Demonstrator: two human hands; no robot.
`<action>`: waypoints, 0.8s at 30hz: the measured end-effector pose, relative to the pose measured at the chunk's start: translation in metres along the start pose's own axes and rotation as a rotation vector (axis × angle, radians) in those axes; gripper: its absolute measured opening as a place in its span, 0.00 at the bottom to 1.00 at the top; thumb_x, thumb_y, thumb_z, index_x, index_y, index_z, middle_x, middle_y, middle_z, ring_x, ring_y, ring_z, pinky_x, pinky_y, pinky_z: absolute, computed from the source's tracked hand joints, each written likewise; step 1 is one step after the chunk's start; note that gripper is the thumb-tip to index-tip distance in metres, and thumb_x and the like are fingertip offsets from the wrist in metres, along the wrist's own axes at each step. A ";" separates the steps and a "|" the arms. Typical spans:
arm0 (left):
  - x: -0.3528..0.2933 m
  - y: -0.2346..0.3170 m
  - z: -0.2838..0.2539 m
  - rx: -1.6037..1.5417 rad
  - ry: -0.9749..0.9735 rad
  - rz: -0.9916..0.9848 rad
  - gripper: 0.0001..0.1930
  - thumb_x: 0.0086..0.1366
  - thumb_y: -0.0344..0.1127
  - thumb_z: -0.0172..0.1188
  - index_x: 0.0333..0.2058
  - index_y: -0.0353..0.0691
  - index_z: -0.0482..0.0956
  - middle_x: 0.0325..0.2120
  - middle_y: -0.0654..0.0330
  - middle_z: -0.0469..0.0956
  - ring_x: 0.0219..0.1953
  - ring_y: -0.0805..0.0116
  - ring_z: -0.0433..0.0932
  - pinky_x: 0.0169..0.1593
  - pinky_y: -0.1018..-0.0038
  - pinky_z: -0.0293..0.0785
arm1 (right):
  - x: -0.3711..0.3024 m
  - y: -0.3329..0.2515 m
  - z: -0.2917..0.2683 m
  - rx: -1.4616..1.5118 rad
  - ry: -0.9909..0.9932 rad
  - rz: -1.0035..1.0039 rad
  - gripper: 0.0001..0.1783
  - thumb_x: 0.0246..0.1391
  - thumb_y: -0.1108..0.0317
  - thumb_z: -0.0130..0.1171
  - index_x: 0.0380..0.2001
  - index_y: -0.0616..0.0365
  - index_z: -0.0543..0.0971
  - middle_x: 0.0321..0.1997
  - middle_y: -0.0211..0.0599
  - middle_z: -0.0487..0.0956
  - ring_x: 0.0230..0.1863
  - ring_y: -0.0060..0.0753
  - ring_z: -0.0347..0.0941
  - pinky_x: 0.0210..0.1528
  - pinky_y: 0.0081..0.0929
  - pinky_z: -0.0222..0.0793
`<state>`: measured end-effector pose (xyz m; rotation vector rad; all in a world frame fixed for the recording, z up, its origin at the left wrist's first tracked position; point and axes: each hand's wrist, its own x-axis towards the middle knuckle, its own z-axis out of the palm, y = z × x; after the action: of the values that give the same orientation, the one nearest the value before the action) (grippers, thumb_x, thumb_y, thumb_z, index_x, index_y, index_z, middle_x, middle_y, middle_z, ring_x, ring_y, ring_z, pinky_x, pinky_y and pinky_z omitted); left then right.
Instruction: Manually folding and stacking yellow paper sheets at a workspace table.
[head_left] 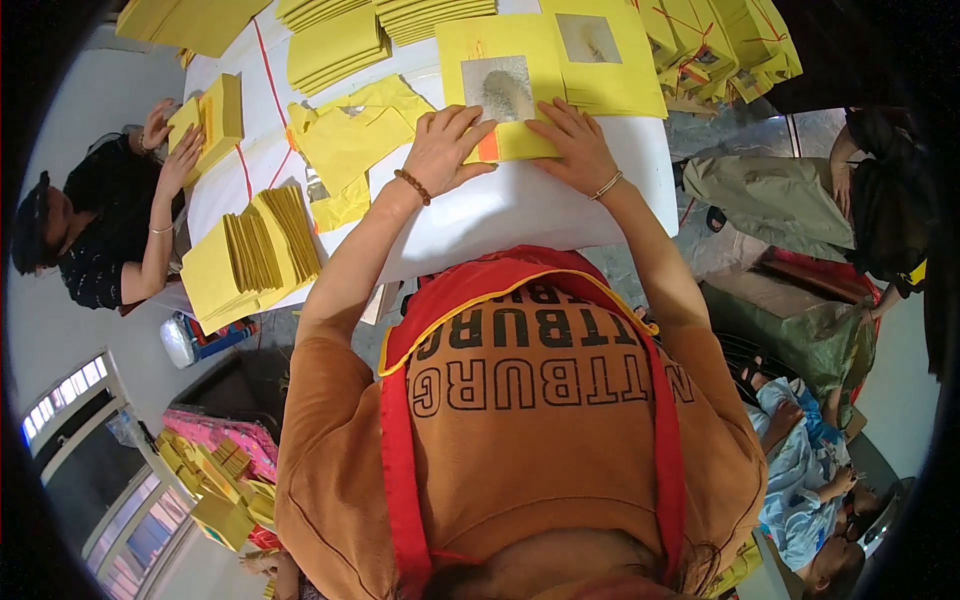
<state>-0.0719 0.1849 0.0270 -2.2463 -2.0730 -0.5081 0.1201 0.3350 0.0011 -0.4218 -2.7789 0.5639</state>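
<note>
On the white-covered table point(540, 215) lies a yellow paper sheet point(450, 60) with a silvery-grey foil square point(500, 88) and an orange mark. Across its near left part rests my left hand point(447, 145), fingertips on the paper near the foil and thumb stretched along the near edge. My right hand point(573, 145) lies at the near right part, its fingers spread flat on the yellow paper and its thumb by the near edge. Touching on the right is another yellow sheet point(625, 85) with a foil square point(588, 38). Whether several sheets lie beneath is hidden.
Crumpled yellow paper point(355, 140) lies left of my left hand. Yellow paper stacks stand at the far side point(335, 50) and near left point(250, 250). Red-tied yellow bundles point(710, 40) are at far right. A person point(110, 220) handles a yellow stack point(220, 115) on the left.
</note>
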 end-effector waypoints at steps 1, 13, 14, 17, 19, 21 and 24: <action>0.001 -0.001 -0.001 -0.004 -0.007 0.013 0.28 0.48 0.51 0.58 0.47 0.44 0.67 0.47 0.57 0.65 0.48 0.59 0.62 0.48 0.64 0.57 | 0.000 0.000 -0.001 -0.020 0.001 -0.005 0.31 0.38 0.52 0.59 0.50 0.37 0.65 0.59 0.30 0.57 0.62 0.37 0.47 0.58 0.49 0.44; 0.009 0.000 -0.016 -0.114 -0.104 0.128 0.14 0.52 0.37 0.56 0.36 0.35 0.74 0.34 0.57 0.73 0.36 0.61 0.70 0.40 0.72 0.68 | 0.000 -0.012 -0.003 -0.246 -0.059 0.020 0.24 0.46 0.44 0.47 0.50 0.26 0.65 0.59 0.31 0.56 0.62 0.37 0.46 0.50 0.58 0.53; 0.009 0.000 -0.017 -0.098 -0.111 0.130 0.13 0.52 0.35 0.55 0.35 0.35 0.74 0.33 0.57 0.73 0.35 0.61 0.70 0.40 0.72 0.68 | 0.000 -0.012 -0.003 -0.255 -0.052 0.017 0.23 0.47 0.44 0.46 0.50 0.26 0.65 0.59 0.31 0.56 0.62 0.37 0.46 0.49 0.58 0.54; 0.009 -0.002 -0.015 -0.062 -0.039 0.169 0.10 0.52 0.38 0.55 0.31 0.38 0.76 0.26 0.60 0.73 0.32 0.63 0.71 0.36 0.72 0.69 | 0.001 -0.011 -0.002 -0.235 -0.012 -0.003 0.21 0.49 0.45 0.44 0.48 0.27 0.67 0.58 0.31 0.58 0.62 0.36 0.47 0.51 0.55 0.54; 0.010 -0.003 -0.014 -0.144 -0.030 0.141 0.09 0.53 0.38 0.55 0.30 0.39 0.76 0.26 0.59 0.73 0.31 0.63 0.71 0.35 0.72 0.69 | 0.001 -0.010 -0.001 -0.227 0.009 -0.010 0.20 0.50 0.45 0.44 0.47 0.28 0.69 0.57 0.31 0.59 0.62 0.36 0.48 0.52 0.52 0.54; 0.011 -0.006 -0.014 -0.225 -0.021 0.112 0.09 0.53 0.37 0.55 0.29 0.39 0.76 0.25 0.59 0.73 0.31 0.63 0.71 0.34 0.72 0.69 | 0.002 -0.008 0.000 -0.219 0.030 -0.018 0.19 0.50 0.45 0.44 0.45 0.28 0.70 0.57 0.30 0.60 0.62 0.36 0.48 0.53 0.49 0.54; 0.014 -0.012 -0.015 -0.349 -0.090 0.014 0.08 0.53 0.37 0.55 0.28 0.39 0.76 0.24 0.58 0.73 0.30 0.62 0.72 0.34 0.71 0.69 | 0.003 -0.006 0.004 -0.126 0.054 -0.007 0.17 0.50 0.46 0.44 0.42 0.30 0.73 0.56 0.30 0.62 0.61 0.36 0.49 0.55 0.44 0.53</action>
<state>-0.0857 0.1958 0.0427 -2.5072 -2.1514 -0.8421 0.1146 0.3291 0.0010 -0.4473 -2.7720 0.3721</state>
